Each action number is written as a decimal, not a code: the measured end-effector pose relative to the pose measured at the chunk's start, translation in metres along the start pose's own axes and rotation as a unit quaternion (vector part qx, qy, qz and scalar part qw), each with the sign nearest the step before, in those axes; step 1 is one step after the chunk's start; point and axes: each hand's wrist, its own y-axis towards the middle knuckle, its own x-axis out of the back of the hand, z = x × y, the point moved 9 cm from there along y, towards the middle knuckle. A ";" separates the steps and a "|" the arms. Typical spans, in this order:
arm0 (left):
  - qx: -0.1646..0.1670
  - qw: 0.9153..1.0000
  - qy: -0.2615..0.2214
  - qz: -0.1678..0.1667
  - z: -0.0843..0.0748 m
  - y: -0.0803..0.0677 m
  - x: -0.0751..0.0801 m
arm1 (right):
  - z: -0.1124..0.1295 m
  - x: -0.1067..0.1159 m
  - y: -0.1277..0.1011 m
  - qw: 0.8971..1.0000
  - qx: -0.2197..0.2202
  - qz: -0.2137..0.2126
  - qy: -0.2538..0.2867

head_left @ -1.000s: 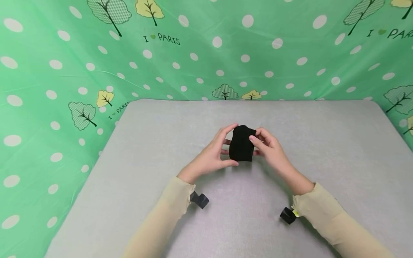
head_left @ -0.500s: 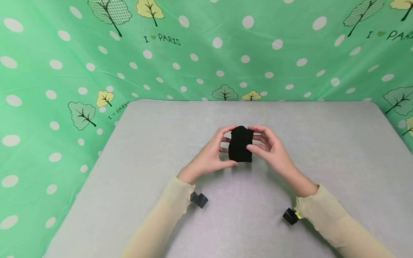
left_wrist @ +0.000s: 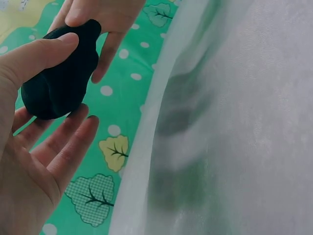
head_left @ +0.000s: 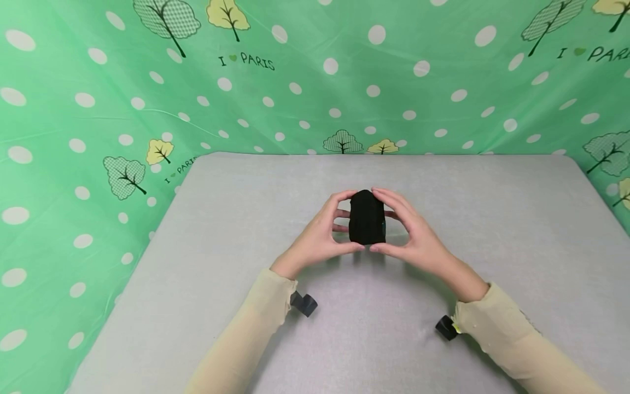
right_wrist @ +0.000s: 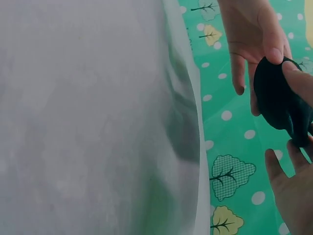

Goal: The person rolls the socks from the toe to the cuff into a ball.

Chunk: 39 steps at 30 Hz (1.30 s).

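Note:
A small bundle of black cloth is held up over the middle of the grey table, between both hands. My left hand pinches its left side with thumb below and forefinger on top. My right hand pinches the right side the same way. In the left wrist view the black cloth sits under my left thumb, with the other fingers straight beneath it. The right wrist view shows the black cloth rounded like a ball between fingertips of both hands.
A green cloth with white dots and tree prints hangs behind and to both sides of the table. Small black wrist cameras stick out under both cream sleeves.
My right hand has shifted from the front of the cloth to its right side, thumb low and forefinger on top. The bundle looks narrower and more tightly rolled. The left hand has barely moved.

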 end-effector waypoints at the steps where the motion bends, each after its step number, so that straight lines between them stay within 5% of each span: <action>1: 0.001 1.000 -0.001 0.000 0.000 0.000 0.000 | 0.000 0.000 0.000 1.000 0.002 0.000 -0.009; 10: 0.020 1.000 0.007 0.007 0.004 0.009 0.001 | -0.002 0.006 0.007 0.998 0.006 -0.002 -0.069; 22: 0.037 0.991 0.124 0.025 0.015 0.034 0.004 | -0.024 0.014 0.016 0.993 -0.053 0.022 -0.105; 39: 0.114 0.953 0.265 0.088 0.049 0.048 -0.015 | -0.065 0.002 0.014 0.970 -0.171 0.110 -0.134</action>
